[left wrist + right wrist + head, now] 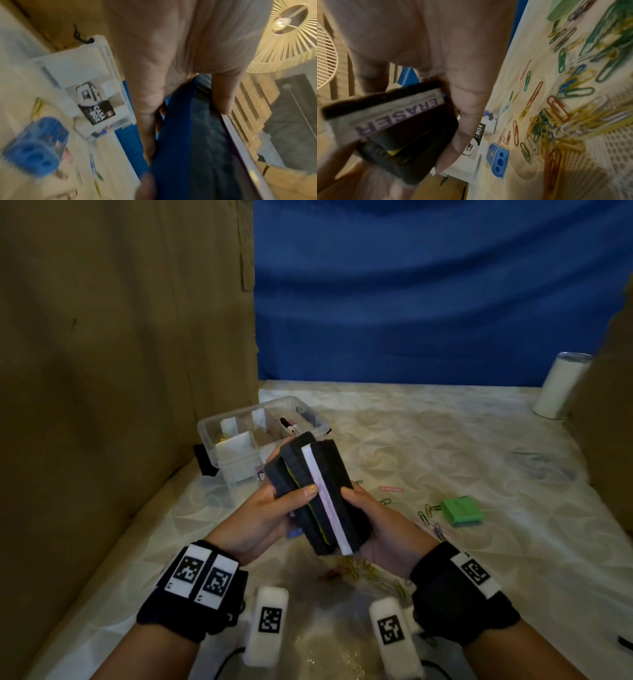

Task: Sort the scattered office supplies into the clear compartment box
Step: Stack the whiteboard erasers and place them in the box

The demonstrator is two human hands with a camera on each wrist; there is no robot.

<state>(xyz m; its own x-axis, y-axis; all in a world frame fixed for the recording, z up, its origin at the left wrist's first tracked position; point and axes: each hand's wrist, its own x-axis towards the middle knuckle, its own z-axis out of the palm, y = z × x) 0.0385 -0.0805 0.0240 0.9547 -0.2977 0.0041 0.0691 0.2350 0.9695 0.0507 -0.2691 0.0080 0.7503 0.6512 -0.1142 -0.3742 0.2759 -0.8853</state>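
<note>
Both hands hold a stack of black felt whiteboard erasers (315, 494) above the table; one has a white band printed ERASER (397, 119), another a yellow-green edge. My left hand (263, 515) grips the stack from the left, thumb on top. My right hand (373, 518) cups it from the right and below. The clear compartment box (239, 450) stands just behind, against the cardboard wall, with a marker (289, 424) in a rear compartment. Several coloured paper clips (556, 121) lie scattered on the table. A blue pencil sharpener (498, 159) sits below the hands.
A green box-like item (462, 511) lies right of the hands among clips. A white tumbler (561, 385) stands at the far right. Cardboard walls (120, 354) close in the left side and the right edge; a blue cloth (428, 296) hangs behind.
</note>
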